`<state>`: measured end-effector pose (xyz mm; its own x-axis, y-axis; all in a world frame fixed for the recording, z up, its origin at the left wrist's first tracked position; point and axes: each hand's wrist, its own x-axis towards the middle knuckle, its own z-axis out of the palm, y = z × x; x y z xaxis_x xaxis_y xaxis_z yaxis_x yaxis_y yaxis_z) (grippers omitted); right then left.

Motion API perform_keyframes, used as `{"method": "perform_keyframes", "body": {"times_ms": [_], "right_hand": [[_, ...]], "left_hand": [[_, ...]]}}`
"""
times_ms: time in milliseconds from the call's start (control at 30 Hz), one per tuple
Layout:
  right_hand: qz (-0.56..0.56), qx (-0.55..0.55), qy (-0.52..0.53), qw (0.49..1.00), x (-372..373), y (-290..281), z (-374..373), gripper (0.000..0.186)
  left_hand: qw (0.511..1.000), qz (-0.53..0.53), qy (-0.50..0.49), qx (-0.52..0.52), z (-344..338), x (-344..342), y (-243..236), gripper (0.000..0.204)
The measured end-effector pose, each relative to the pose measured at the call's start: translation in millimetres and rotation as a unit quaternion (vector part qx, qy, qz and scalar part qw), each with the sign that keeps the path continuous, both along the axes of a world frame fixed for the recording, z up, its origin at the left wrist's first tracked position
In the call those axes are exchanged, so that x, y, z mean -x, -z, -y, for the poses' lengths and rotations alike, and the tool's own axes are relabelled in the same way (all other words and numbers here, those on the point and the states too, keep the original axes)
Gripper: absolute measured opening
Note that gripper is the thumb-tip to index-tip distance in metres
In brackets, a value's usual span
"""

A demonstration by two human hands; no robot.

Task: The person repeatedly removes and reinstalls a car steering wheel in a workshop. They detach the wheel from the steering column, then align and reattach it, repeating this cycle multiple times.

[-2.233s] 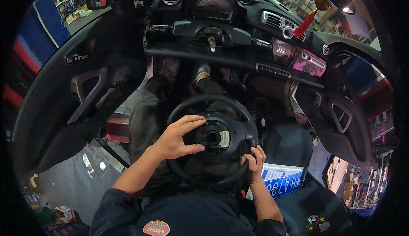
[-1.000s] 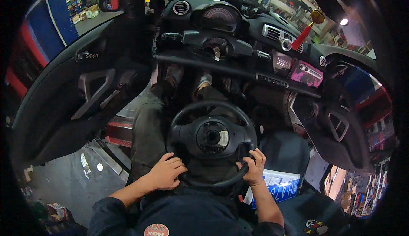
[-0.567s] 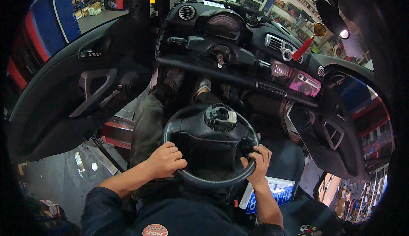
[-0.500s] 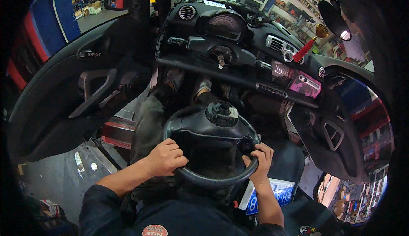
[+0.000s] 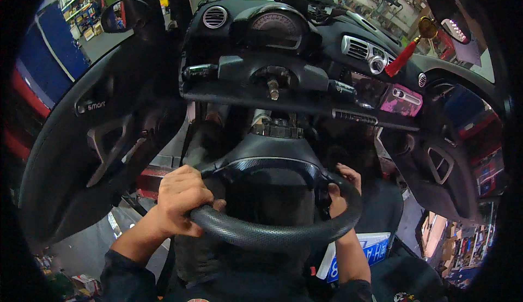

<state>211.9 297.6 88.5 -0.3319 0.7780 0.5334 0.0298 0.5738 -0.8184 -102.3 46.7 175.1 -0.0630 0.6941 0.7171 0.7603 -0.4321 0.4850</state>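
A black steering wheel (image 5: pixel 272 235), off its mount, is held above my lap between both hands. My left hand (image 5: pixel 184 199) is wrapped round the left side of its rim, and my right hand (image 5: pixel 343 188) grips the right side. The wheel is tilted, with its hub's connector part (image 5: pixel 279 129) turned toward the dashboard. Beyond it the bare steering column shaft (image 5: pixel 273 88) sticks out of the column housing, apart from the wheel. Two stalks flank that housing: a left stalk (image 5: pixel 199 72) and a right stalk (image 5: pixel 342 88).
The instrument cluster (image 5: pixel 275 29) stands behind the column. The driver's door (image 5: pixel 71 155) hangs open at left; the passenger door (image 5: pixel 436 155) is at right. A blue and white plate (image 5: pixel 376 250) lies on the passenger seat. A red tassel (image 5: pixel 402 59) dangles from the mirror.
The wheel has been raised and tipped, its hub moving up toward the column. Both hands went with it, still gripping the rim. My view has shifted closer to the dashboard.
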Motion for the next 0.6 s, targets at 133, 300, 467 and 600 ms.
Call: {"method": "perform_keyframes", "body": {"times_ms": [133,300,467,600], "right_hand": [[-0.001,0.058,0.019,0.998,11.0,21.0,-0.7,0.035],[0.199,-0.036,0.09,0.975,3.2,25.2,-5.6,0.037],[0.106,-0.085,0.119,0.984,6.7,14.5,5.6,0.034],[-0.117,0.144,0.053,0.981,19.9,-11.9,5.3,0.022]], "left_hand": [[0.997,0.054,0.021,0.043,-15.3,5.4,-19.5,0.024],[0.981,0.154,-0.043,0.115,-22.0,15.2,-50.9,0.028],[0.976,0.179,-0.12,0.021,-30.0,9.9,-86.5,0.031],[0.936,0.268,-0.162,0.161,-43.1,15.0,-118.7,0.026]]}}
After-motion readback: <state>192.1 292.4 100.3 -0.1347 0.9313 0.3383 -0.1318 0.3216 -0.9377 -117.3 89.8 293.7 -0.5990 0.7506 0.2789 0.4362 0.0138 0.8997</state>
